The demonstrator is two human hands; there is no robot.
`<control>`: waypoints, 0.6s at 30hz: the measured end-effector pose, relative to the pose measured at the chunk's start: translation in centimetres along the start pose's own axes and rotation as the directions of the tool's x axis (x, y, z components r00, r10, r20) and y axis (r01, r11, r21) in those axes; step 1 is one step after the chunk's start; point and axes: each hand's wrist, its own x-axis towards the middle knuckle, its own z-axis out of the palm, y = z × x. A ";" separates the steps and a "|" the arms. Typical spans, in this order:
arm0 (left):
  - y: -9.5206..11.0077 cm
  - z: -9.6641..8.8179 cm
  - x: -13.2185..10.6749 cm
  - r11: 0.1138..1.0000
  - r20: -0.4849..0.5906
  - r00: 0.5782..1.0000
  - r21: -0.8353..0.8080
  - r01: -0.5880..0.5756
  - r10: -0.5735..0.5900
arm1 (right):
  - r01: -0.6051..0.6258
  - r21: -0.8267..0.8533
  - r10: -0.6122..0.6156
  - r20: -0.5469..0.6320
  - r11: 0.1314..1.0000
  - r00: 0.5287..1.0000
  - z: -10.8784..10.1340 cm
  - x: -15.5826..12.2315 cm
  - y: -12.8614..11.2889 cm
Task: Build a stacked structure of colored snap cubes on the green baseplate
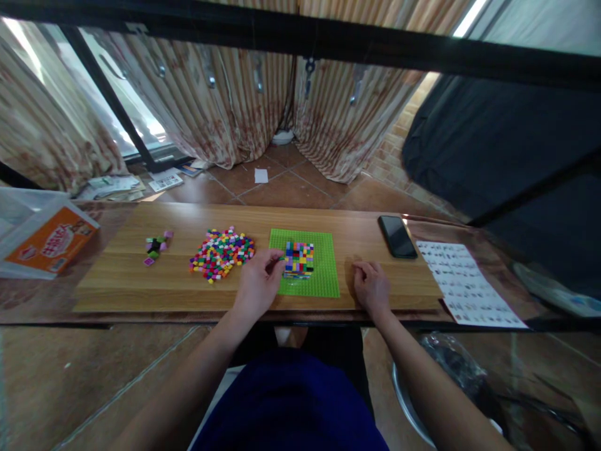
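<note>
- Translucent plastic tub (pixel 49 247) with an orange label: stands at the far left, beside your wooden board (pixel 117 282).
- Pink, black and green pieces (pixel 154 245): small cluster on the board.
- Multicoloured pile of small bricks (pixel 223 254): loose, just beside your left hand.
- Your left hand (pixel 260 279): thumb and forefinger pinched at the block's left side; grip on a brick cannot be told.
- Brick block (pixel 299 258): stands on the green baseplate (pixel 327 275).
- Your right hand (pixel 372 287): rests on the board, fingers loosely curled; contents cannot be told.
- Black smartphone (pixel 397 237): lies beyond your right hand.
- White printed sheet (pixel 469 282): far right.
</note>
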 end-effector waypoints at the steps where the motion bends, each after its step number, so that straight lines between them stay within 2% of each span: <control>1: 0.3 0.3 0.3 0.998 0.006 0.999 0.059 -0.033 0.033 | 0.000 0.005 0.000 -0.003 1.000 1.000 0.0 0.0 0.0; 4: 1.2 1.0 1.3 0.969 0.058 0.993 0.221 -0.114 0.103 | 0.000 0.019 0.000 -0.011 1.000 1.000 0.1 0.0 0.0; 8: 1.6 1.8 2.4 0.916 0.120 0.981 0.356 -0.183 0.150 | -0.002 0.027 0.002 -0.004 1.000 1.000 0.1 0.1 -0.1; 12: 1.9 2.4 3.0 0.861 0.139 0.984 0.480 -0.168 0.114 | -0.005 0.028 0.005 0.002 1.000 1.000 0.1 0.1 0.0; 18: 2.7 2.6 3.3 0.824 0.185 0.981 0.547 -0.150 0.057 | 0.004 0.026 -0.004 -0.006 1.000 1.000 0.1 0.1 0.0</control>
